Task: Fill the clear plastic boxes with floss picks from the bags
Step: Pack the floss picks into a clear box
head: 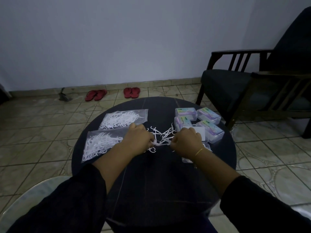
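**White floss picks gathered at the table's middle**

Plastic bags (102, 143) of picks lie at nine o'clock. Left hand (139, 137) and right hand (186, 140) curl their fingers, pinching loose floss picks (159, 137) between them. Clear boxes (208, 116) cluster at two o'clock on the dark table (151, 174).

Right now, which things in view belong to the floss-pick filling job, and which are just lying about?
Part of the job:
- two bags of floss picks
- loose picks between the hands
- closed clear boxes
- open box by the right hand
- left hand

Lying about:
- two pairs of red sandals
- dark armchair
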{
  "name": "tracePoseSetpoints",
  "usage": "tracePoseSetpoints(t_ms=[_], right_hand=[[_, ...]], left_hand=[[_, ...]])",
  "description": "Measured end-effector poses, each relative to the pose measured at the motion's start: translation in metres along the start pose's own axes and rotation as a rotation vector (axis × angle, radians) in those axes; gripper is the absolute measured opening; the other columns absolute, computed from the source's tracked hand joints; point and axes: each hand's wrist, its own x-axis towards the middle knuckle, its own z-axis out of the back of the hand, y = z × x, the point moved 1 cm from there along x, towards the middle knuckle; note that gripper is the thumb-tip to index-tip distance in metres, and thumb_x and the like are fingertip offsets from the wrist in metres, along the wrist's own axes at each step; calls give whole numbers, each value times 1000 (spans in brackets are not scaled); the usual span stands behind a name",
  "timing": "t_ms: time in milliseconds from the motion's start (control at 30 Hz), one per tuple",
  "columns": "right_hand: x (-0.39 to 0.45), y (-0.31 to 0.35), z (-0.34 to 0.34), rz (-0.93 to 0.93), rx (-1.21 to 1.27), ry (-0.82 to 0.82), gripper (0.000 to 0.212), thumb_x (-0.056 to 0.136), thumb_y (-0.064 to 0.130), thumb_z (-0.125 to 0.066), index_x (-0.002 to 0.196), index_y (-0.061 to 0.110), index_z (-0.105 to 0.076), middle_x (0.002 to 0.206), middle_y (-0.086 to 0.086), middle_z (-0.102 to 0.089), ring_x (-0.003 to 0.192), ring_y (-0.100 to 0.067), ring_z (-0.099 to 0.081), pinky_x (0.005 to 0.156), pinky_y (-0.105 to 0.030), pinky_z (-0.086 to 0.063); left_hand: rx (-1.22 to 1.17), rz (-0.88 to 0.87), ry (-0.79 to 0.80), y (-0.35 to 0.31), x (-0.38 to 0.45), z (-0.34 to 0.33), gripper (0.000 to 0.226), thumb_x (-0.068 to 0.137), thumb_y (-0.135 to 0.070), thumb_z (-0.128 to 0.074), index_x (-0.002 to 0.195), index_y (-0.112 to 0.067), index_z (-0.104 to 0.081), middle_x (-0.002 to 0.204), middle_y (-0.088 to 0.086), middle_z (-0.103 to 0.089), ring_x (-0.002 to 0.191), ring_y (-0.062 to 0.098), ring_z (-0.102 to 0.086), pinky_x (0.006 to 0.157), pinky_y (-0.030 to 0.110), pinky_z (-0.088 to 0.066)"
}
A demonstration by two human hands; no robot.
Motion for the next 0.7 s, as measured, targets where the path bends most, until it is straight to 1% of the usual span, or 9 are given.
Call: tracePoseSetpoints(t_ms=[100, 167, 233, 333, 400, 500, 533, 633, 700], right_hand=[[-2, -14, 18, 47, 225, 132, 22, 91, 33, -59, 93, 16, -73, 91, 0, -66, 88, -15, -59, 83, -29, -50], [-8, -24, 31, 68, 337, 209, 20, 91, 29, -59, 93, 14, -72, 80, 5, -64, 75, -8, -56, 69, -17, -46], [-11, -36, 41, 64, 347, 228, 17, 92, 27, -58, 92, 15, -71, 79, 7, -62, 73, -4, -54, 64, -13, -40], [-8, -52, 47, 64, 176, 236, 19, 94, 27, -55, 100, 16, -69, 98, 1, -67, 91, -11, -58, 82, -23, -45], [-7, -59, 48, 50, -2, 224, 22, 93, 31, -55, 107, 19, -67, 108, -1, -65, 101, -15, -56, 92, -32, -46], [-9, -64, 49, 40, -232, 189, 27, 94, 36, -52, 116, 25, -63, 118, -2, -57, 114, -22, -45, 94, -36, -40], [-9, -65, 49, 38, -273, 194, 28, 95, 37, -51, 118, 27, -62, 121, -3, -53, 119, -25, -42, 96, -38, -38], [-10, -68, 43, 33, -281, 217, 25, 93, 39, -54, 115, 34, -63, 125, -4, -48, 124, -28, -34, 101, -44, -32], [-9, -69, 37, 27, -260, 218, 25, 92, 40, -55, 115, 34, -64, 123, -4, -48, 121, -27, -35, 101, -43, -33]], left_hand=[[-92, 44, -30, -5, 2, 8, 25, 88, -50, -57, 107, -37, -66, 104, -4, -58, 113, 15, -40, 81, 32, -16], [-114, 55, -41, -11, 3, 15, 26, 89, -51, -56, 109, -37, -66, 104, -7, -61, 112, 12, -40, 82, 31, -15], [-131, 65, -50, -17, 4, 21, 27, 90, -51, -55, 110, -36, -66, 104, -10, -66, 111, 10, -44, 85, 32, -16], [-174, 75, -53, -28, 5, 26, 28, 91, -50, -54, 112, -36, -65, 108, -11, -67, 112, 12, -48, 96, 36, -19], [-220, 79, -33, -38, 6, 31, 30, 92, -48, -54, 117, -33, -64, 112, -11, -67, 114, 16, -45, 96, 34, -21], [-278, 64, -14, -51, 9, 35, 34, 93, -47, -52, 121, -31, -61, 119, -9, -64, 113, 18, -43, 94, 32, -22], [-297, 62, -15, -54, 10, 35, 33, 93, -47, -53, 121, -31, -61, 119, -8, -64, 108, 17, -43, 93, 32, -22], [-322, 59, -25, -61, 14, 35, 29, 93, -45, -53, 116, -31, -64, 112, -8, -67, 88, 11, -37, 83, 30, -20], [-318, 27, -37, -66, 18, 33, 28, 92, -47, -53, 112, -32, -66, 108, -9, -67, 95, 12, -48, 82, 30, -19]])
